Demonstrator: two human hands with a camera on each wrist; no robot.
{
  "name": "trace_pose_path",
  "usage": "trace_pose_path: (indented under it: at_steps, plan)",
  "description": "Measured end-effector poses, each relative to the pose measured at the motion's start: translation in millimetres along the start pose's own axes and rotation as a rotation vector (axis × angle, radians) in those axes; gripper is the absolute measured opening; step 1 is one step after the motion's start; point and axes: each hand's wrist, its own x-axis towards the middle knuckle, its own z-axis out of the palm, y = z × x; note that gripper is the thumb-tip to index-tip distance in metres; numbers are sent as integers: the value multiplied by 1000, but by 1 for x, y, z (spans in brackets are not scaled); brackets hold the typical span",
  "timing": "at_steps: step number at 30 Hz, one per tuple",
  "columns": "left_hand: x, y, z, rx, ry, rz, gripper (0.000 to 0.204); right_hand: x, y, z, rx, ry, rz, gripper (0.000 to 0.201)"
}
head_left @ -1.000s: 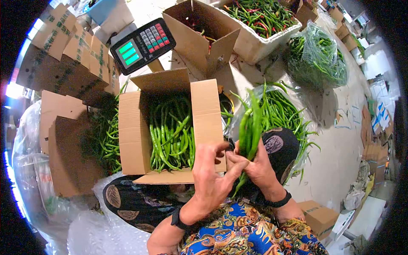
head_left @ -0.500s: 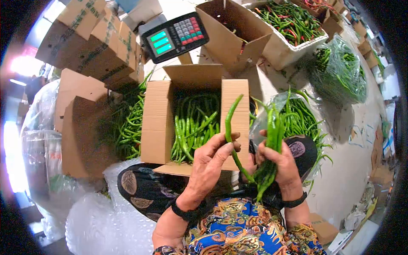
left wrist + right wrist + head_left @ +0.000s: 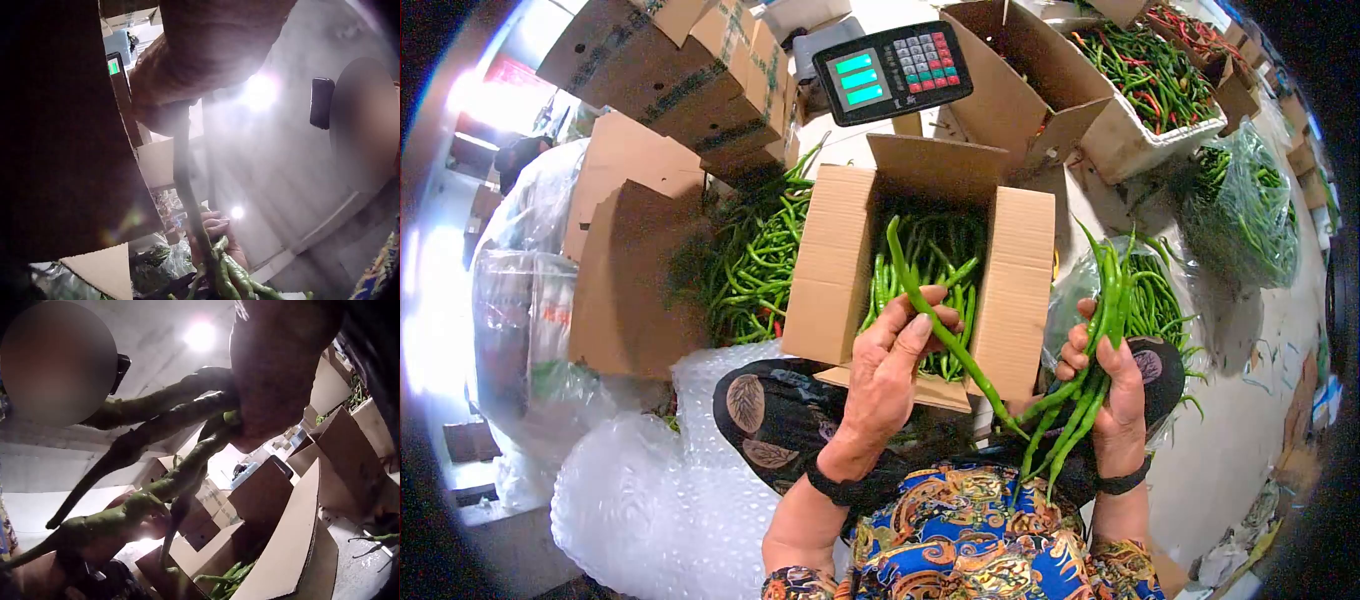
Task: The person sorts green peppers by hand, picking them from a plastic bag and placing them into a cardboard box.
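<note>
My left hand (image 3: 878, 380) pinches one long green chili pepper (image 3: 960, 350) between thumb and fingers, over the near edge of an open cardboard box (image 3: 825, 270). The pepper slants, its lower end reaching toward the other hand. In my right hand (image 3: 1122, 405) is a bunch of green chili peppers (image 3: 1112, 300), with tips hanging below the palm; several of these peppers (image 3: 169, 422) fill the right wrist view. Inside the box lie more green peppers (image 3: 940, 262). In the left wrist view the single pepper (image 3: 183, 169) runs down from the dark hand.
A plastic bag of green peppers (image 3: 1150, 300) stands beside the right knee. Loose peppers (image 3: 765, 255) lie left of the box. Behind are a scale display (image 3: 893, 72), another carton (image 3: 1010, 90) and a white foam box (image 3: 1150, 150). Bubble wrap (image 3: 650, 490) lies at the left.
The hands were together at the bunch; the left has drawn one pepper out and moved left toward the box. The right has moved right with the bunch. The head view has shifted.
</note>
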Motion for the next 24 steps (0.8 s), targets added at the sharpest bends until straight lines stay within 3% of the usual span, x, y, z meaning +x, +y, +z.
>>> trace_pose_path:
  at_steps: [5,9,10,13,17,21,24]
  plan:
    - [2,-5,-3,-115,13,-18,31,-7,-4,3,-16,20,-41,59]
    - [10,5,-10,-80,245,18,24,-3,-10,-10,115,135,-167,44]
    - [16,3,-15,-87,280,113,23,3,-12,-15,217,115,-167,37]
    - [23,9,-26,-83,372,121,26,11,-12,-30,175,271,-189,25]
    - [28,22,-37,28,319,216,27,9,-17,-30,252,207,-159,22]
    - [45,41,-38,154,274,139,28,10,-22,-21,349,140,-36,30]
    - [62,44,-30,404,112,-31,34,12,-18,-25,425,110,30,33]
